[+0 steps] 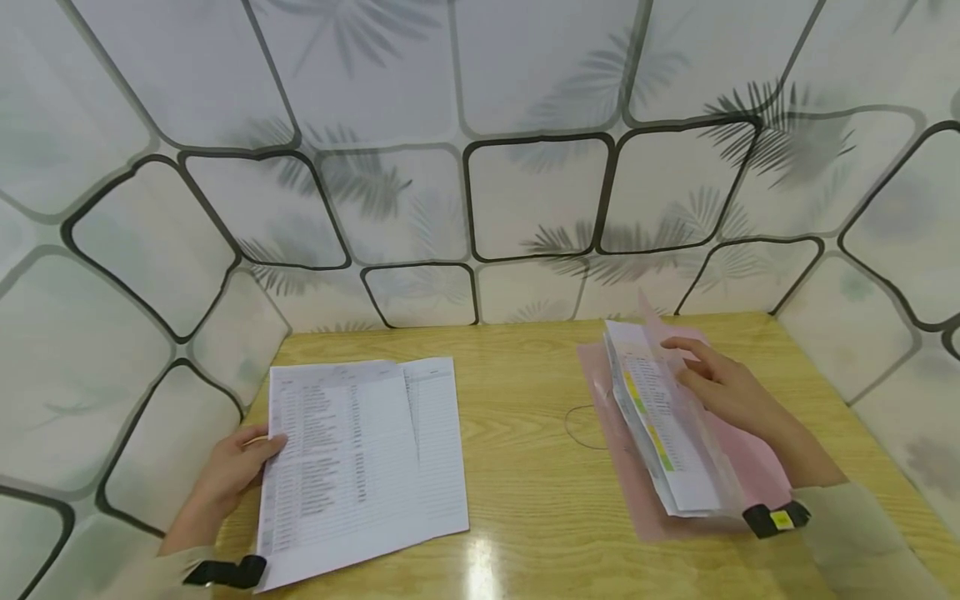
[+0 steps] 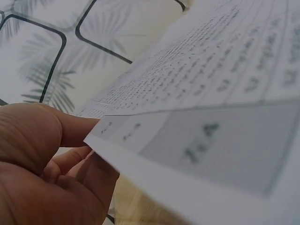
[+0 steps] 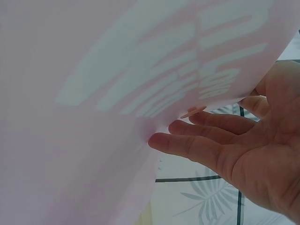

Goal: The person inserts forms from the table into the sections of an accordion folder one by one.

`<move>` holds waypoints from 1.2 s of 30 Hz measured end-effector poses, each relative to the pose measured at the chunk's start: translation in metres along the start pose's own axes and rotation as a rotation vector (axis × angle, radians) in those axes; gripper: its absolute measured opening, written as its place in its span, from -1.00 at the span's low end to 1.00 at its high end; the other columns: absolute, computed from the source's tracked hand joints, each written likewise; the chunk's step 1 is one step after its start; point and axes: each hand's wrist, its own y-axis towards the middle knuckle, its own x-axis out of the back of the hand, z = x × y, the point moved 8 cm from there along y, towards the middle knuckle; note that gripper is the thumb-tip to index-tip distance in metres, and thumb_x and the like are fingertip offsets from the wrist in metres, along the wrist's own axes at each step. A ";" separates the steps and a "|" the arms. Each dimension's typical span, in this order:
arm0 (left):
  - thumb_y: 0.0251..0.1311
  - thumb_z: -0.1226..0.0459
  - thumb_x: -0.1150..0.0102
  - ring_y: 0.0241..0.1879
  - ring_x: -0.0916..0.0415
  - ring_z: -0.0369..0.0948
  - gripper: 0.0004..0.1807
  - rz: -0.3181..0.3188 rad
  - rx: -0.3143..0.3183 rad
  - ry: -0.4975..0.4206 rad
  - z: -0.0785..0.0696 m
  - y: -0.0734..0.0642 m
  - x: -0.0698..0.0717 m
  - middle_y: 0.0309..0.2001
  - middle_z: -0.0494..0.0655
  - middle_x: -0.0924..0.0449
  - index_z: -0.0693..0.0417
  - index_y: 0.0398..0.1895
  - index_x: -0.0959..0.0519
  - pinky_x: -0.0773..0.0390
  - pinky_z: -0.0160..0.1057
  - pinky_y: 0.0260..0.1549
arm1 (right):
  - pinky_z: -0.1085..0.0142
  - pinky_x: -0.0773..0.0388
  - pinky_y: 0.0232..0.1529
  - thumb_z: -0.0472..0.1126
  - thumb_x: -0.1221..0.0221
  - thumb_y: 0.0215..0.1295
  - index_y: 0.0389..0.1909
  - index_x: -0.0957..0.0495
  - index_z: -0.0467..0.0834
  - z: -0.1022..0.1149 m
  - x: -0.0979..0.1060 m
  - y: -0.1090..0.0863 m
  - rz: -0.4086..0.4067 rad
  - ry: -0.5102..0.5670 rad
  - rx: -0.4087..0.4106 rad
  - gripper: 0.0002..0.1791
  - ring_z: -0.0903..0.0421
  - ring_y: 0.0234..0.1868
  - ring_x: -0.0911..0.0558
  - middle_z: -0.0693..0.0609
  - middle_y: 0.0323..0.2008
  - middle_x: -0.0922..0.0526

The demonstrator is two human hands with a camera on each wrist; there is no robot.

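Printed paper sheets point(image 1: 337, 467) with columns of text lie on the left of the table, a lined sheet point(image 1: 438, 433) showing beneath them. My left hand point(image 1: 238, 458) pinches their left edge, thumb above and fingers below, the edge slightly lifted in the left wrist view. On the right lies a pink translucent document folder point(image 1: 750, 458), its cover raised, with a stack of papers point(image 1: 660, 425) marked yellow and green inside. My right hand point(image 1: 723, 387) is at the cover. Nearly straight fingertips point(image 3: 159, 141) touch the cover point(image 3: 93, 154) beside a small round button point(image 3: 193, 112).
A thin string point(image 1: 576, 433) loops out on the wood-grain table point(image 1: 517, 467) left of the folder. Patterned fabric walls point(image 1: 536, 200) enclose the table at the back and both sides. A dark band point(image 1: 776, 519) is on the right wrist.
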 end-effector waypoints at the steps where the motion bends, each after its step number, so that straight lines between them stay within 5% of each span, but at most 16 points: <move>1: 0.57 0.25 -0.11 -0.34 -0.67 -0.35 -0.34 0.007 0.000 -0.009 -0.002 0.000 -0.003 -0.25 -0.28 -0.73 0.52 0.51 -0.18 -0.70 -0.31 -0.34 | 0.31 -0.51 -0.31 -0.06 0.00 0.66 0.53 -0.29 -0.02 0.000 0.000 0.000 0.001 0.000 0.000 -0.49 0.00 -0.16 -0.61 -0.35 0.11 -0.65; 22: 0.58 0.25 -0.10 -0.30 -0.71 -0.35 -0.42 0.064 -0.075 -0.145 -0.032 0.004 -0.077 -0.13 -0.18 -0.78 0.40 0.50 -0.28 -0.69 -0.34 -0.32 | 0.30 -0.51 -0.30 -0.05 0.00 0.66 0.54 -0.28 0.00 0.002 0.000 0.001 0.001 0.004 0.015 -0.49 -0.04 -0.11 -0.61 -0.38 0.15 -0.64; 36: 0.53 0.33 -0.15 -0.35 -0.71 -0.32 -0.58 0.090 -0.153 -0.195 -0.064 0.009 -0.149 -0.07 0.09 -0.79 0.39 0.34 -0.47 -0.69 -0.36 -0.38 | 0.26 -0.53 -0.29 -0.06 0.00 0.67 0.56 -0.26 -0.01 0.001 -0.001 0.001 0.012 0.009 -0.012 -0.47 -0.11 -0.06 -0.62 -0.44 0.23 -0.60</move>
